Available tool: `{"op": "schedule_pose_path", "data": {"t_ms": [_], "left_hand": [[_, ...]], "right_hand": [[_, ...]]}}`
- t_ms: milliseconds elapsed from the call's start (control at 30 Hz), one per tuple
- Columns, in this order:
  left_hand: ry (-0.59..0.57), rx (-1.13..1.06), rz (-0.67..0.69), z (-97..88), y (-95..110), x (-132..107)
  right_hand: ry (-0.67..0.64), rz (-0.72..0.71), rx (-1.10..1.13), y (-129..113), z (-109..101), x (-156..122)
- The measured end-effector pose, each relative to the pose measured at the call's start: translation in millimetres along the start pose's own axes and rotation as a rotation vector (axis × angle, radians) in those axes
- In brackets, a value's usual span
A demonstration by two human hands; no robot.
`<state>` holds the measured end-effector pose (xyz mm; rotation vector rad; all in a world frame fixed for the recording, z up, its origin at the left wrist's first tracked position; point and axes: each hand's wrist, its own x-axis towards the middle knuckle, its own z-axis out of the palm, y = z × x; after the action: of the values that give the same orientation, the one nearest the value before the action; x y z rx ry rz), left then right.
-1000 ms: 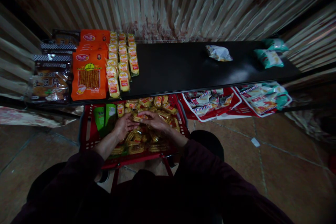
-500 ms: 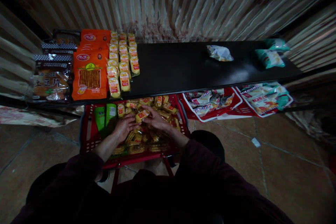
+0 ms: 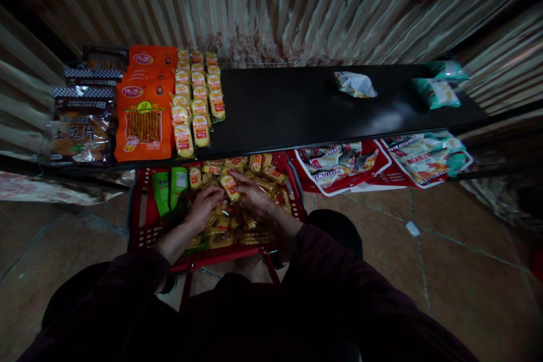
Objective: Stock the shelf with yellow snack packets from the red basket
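Over the red basket (image 3: 134,220), a small yellow biscuit pack (image 3: 229,186) in clear wrap with an orange-red label is held between my hands. My right hand (image 3: 254,198) is closed on its right side. The bent fingers of my left hand (image 3: 207,203) are at its lower left edge; their exact contact is partly hidden. Below and around my hands lie many similar biscuit packs (image 3: 219,237) in the basket. Two green packets (image 3: 169,186) stand at the basket's left side.
Above the basket runs a black shelf (image 3: 275,104). At its left are rows of upright biscuit packs (image 3: 199,99), orange snack bags (image 3: 144,119) and dark snack bags (image 3: 82,127). A white packet (image 3: 355,85) and green-white packets (image 3: 436,93) lie to the right. Red baskets (image 3: 339,167) hold more bags below.
The biscuit pack has turned from lying slantwise to more upright, its label now facing me. Both hands have shifted slightly with it; the left fingers are more bent.
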<state>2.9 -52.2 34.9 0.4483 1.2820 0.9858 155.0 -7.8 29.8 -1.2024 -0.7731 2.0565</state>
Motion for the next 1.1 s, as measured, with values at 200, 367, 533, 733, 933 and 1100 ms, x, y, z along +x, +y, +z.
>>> {"op": "schedule_pose_path", "data": {"t_ms": [200, 367, 533, 733, 933, 1100], "left_hand": [[0.047, 0.020, 0.017, 1.2, 2.5, -1.0], [0.088, 0.027, -0.015, 2.4, 8.9, -4.3], [0.093, 0.044, -0.001, -0.2, 6.9, -1.3], [0.085, 0.081, 0.019, -1.5, 4.6, 0.7], [0.093, 0.194, 0.088, -1.0, 4.0, 0.1], [0.033, 0.302, 0.146, -2.1, 0.4, 2.2]], "right_hand": [[0.017, 0.032, 0.086, 4.4, 1.2, 0.6], [0.022, 0.047, 0.110, -3.0, 7.5, -5.3], [-0.079, 0.101, 0.124, -6.1, 5.2, -9.8], [-0.105, 0.135, 0.130, -2.9, 1.6, -8.5], [-0.036, 0.158, 0.165, 1.3, 1.2, -6.1], [-0.046, 0.180, 0.207, 0.0, -0.7, -4.6]]}}
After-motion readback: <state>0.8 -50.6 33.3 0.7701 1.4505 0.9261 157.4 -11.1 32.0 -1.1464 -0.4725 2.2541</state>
